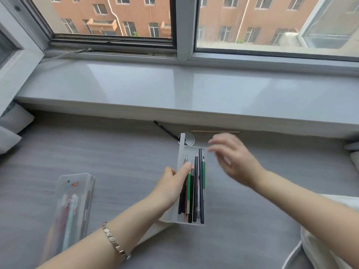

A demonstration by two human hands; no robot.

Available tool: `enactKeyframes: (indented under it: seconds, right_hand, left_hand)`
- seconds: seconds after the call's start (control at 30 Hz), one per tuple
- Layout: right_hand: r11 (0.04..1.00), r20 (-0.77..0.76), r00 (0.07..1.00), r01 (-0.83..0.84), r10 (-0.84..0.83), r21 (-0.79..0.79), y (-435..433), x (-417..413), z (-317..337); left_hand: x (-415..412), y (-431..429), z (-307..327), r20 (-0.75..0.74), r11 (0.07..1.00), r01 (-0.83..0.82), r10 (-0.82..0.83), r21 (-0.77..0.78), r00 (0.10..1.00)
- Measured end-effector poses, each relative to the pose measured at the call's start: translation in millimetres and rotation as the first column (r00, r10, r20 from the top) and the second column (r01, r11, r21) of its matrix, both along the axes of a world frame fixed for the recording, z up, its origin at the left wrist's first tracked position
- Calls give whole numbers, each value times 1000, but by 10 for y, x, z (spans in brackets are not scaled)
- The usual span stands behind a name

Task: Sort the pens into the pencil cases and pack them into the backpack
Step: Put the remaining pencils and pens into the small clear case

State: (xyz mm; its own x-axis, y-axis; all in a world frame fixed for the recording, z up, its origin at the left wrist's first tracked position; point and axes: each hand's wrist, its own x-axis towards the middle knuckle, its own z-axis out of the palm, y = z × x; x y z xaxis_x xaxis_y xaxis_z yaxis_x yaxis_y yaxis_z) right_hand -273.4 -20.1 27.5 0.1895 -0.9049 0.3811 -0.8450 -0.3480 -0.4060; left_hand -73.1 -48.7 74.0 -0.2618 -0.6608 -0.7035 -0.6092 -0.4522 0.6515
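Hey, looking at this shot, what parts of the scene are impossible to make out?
Head view only:
- Right hand: motion-blurred, so its grip is unclear.
- Closed pencil case: frosted lid and blur hide which pens are inside.
- Open pencil case: left hand covers its left wall.
- Black pencil: tip hidden behind the open case.
- Backpack: not in view.

- Soft daylight is let in through the window [174,22] at the top, so the scene is bright and even.
- A pale shine is seen on the glossy windowsill [174,88].
- Only faint, soft shadows are cast on the grey mat [97,152].
- The right hand [235,158] is smeared by motion blur.
- The clear pencil case [71,210] at the lower left looks fuzzy.
- Straight lines are bent near the edges by the wide lens.
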Motion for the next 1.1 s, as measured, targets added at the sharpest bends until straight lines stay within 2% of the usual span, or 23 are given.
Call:
enactKeyframes:
  seconds: [0.07,0.1,0.13,0.2,0.3,0.4,0.47,0.53,0.63,0.8,0.97,1.03,1.1]
  right_hand:
    - [920,-7,949,309,-317,239,-291,-156,48]
    - [840,-79,921,382,-383,386,-434,-213,8]
    - [758,-164,903,423,-397,496,-554,-246,-39]
    - [688,-306,886,464,-349,558,-749,-236,-146]
    - [668,-474,843,506,-253,545,-941,-142,-269]
    - [654,-541,820,516,-188,554,-1060,-41,-306]
    - [660,-450,870,461,-202,594,-1178,100,-293]
    - [666,-264,930,368,-257,649,-1339,297,-264]
    - [696,-107,959,265,-263,668,-1545,568,-276]
    - [684,-144,953,291,-265,668,-1589,787,-385]
    - [728,-163,970,242,-179,641,-1294,715,-274]
    - [732,-144,970,244,-198,636,-1022,617,-137]
    - [685,-106,955,272,-275,676,-681,519,20]
  left_hand:
    - [-20,-73,-15,9,1000,-9,9,10,1000]
    - [-22,-120,-37,10,1000,-21,21,10,1000]
    - [-21,-150,-47,6,999,-33,33,10,999]
    - [-3,-209,-64,-1,998,-55,55,13,998]
    - [58,-295,-95,-5,997,-73,73,19,997]
    - [144,-403,-120,4,996,-89,89,12,996]
    - [201,-471,-134,7,994,-106,106,1,994]
    - [249,-515,-134,18,993,-119,119,0,993]
    - [320,-557,-103,22,991,-137,137,-3,990]
    - [510,-593,-106,19,983,-183,183,-12,983]
    - [584,-530,-74,5,982,-188,188,-25,982]
    - [585,-462,-36,-4,984,-179,179,-25,984]
    - [583,-386,-10,-9,985,-174,174,-13,985]
